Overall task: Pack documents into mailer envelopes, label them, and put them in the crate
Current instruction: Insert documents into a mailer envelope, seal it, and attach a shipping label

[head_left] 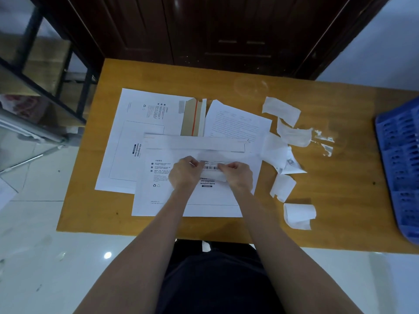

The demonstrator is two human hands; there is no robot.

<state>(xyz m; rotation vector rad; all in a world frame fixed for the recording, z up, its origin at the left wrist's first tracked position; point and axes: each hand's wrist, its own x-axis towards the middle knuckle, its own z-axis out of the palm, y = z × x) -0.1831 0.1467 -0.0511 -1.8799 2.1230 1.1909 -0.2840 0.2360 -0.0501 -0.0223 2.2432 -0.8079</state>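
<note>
white label [212, 168] pinched by left hand [184, 175] and right hand [239, 177], over mailer envelope [195, 200].

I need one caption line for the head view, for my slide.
Both hands, left hand and right hand, pinch a barcode label over a white mailer envelope.

White mailer envelopes [199, 200] carry black print on the orange-brown worktop [340, 200]; a blue perforated crate [399, 168] sits at its right edge; the label [212, 168] shows, seemingly, a black barcode.
</note>
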